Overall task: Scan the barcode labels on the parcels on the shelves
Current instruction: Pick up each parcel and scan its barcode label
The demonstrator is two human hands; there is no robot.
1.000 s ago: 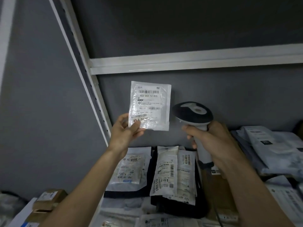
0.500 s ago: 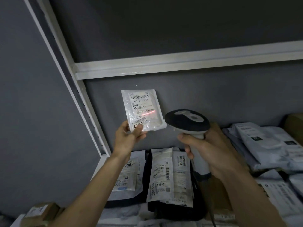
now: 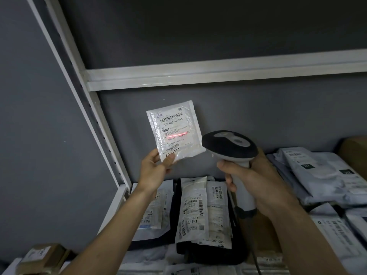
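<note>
our left hand [image 3: 154, 171] pinched the small white plastic parcel's [image 3: 174, 131] lower corner; our right hand [image 3: 256, 182] gripped the grey handheld scanner [image 3: 230, 147], its red line crossing the label.

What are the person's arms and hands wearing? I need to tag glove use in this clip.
Nothing shows on them. The left hand and right hand are bare, with no gloves, rings or watch visible. Both forearms are bare as far as the frame's lower edge; no sleeves come into view.

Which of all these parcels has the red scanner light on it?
The small white parcel held up in the left hand: a red line crosses its label. The parcels lying on the shelf below show none.
</note>
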